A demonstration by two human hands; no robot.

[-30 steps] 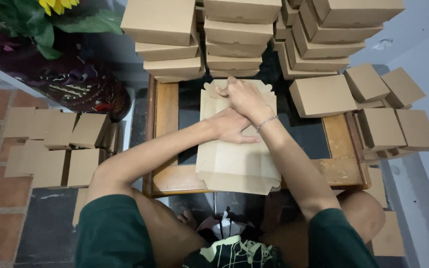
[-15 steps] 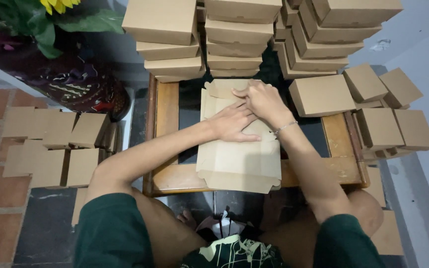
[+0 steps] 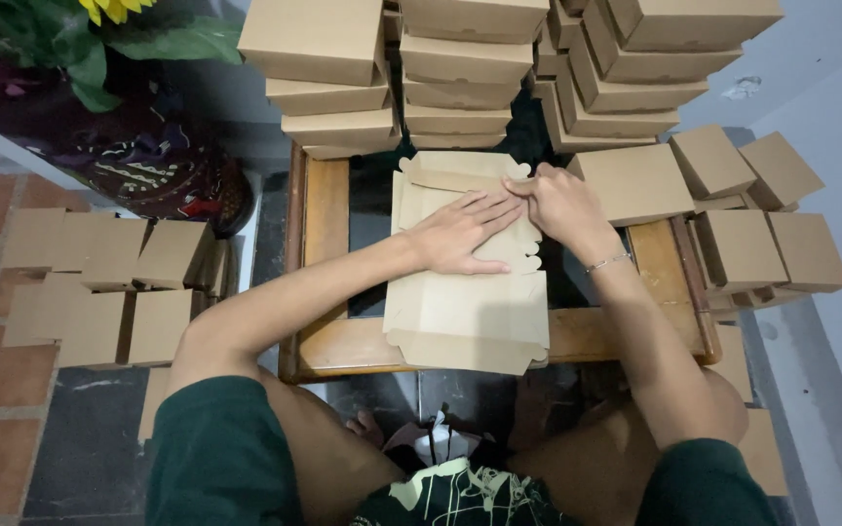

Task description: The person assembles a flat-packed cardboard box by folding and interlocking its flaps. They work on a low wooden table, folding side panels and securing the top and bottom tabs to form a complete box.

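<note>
A flat brown cardboard box blank (image 3: 465, 302) lies on a small wooden table (image 3: 328, 219) in front of me. My left hand (image 3: 465, 236) presses flat on the blank's middle, fingers spread and pointing right. My right hand (image 3: 559, 200) rests at the blank's upper right edge, fingers curled and pinching a side flap there. A thin bracelet sits on my right wrist.
Stacks of folded brown boxes (image 3: 460, 73) stand behind the table. More finished boxes (image 3: 762, 209) crowd the right side, one box (image 3: 635, 180) on the table corner. Small boxes (image 3: 99, 282) sit on the tiled floor at left. A dark patterned plant pot (image 3: 148, 170) stands upper left.
My right hand has moved right, from the blank's top middle to its upper right edge. My left hand has stayed flat on the blank.
</note>
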